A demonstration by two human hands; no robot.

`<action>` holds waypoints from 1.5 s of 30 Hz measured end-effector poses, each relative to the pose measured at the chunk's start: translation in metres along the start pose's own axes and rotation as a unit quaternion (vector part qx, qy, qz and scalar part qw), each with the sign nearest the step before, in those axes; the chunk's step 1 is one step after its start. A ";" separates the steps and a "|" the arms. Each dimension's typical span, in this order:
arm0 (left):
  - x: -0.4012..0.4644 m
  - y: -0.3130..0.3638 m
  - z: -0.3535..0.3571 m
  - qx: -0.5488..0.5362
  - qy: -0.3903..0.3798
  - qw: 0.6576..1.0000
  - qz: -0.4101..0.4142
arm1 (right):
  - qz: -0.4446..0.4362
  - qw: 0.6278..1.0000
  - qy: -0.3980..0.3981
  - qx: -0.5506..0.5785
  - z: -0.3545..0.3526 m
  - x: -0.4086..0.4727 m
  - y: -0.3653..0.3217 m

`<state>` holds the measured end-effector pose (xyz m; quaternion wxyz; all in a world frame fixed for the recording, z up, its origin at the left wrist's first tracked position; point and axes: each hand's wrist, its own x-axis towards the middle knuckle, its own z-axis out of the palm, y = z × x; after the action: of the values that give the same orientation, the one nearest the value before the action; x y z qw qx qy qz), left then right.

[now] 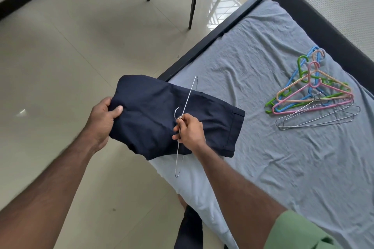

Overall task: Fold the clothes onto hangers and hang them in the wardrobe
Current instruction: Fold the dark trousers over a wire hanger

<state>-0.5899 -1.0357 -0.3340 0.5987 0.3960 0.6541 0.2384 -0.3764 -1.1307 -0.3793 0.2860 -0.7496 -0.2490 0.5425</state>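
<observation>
Right hand [189,130] pinches the neck of a wire hanger [183,119] just below its hook. Left hand [103,116] grips one end of the folded navy garment [157,115], held at the edge of the bed [263,87]. Spare hangers [315,95] lie piled on the grey sheet, well apart.

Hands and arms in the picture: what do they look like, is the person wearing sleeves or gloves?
No gloves: the left hand and right hand are bare, with no rings, watch or bracelets showing. Both forearms are bare too. A short light green sleeve covers the right upper arm at the bottom corner. No sleeve shows on the left arm within the frame.
</observation>
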 end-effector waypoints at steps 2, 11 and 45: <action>-0.009 0.013 0.002 -0.046 -0.047 0.998 0.006 | -0.019 0.999 0.009 0.047 0.005 -0.006 -0.012; 0.016 -0.018 -0.028 0.188 0.094 0.975 -0.077 | -0.010 0.994 -0.016 0.103 0.005 -0.016 -0.041; -0.233 0.252 -0.023 0.562 0.081 0.654 0.499 | -0.385 0.906 -0.103 -0.143 -0.096 -0.294 -0.341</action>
<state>-0.5605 -1.0751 0.0064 -0.0030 0.9032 0.4124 0.1191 -0.3909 -1.1039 0.0796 0.3352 -0.5678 -0.6216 0.4228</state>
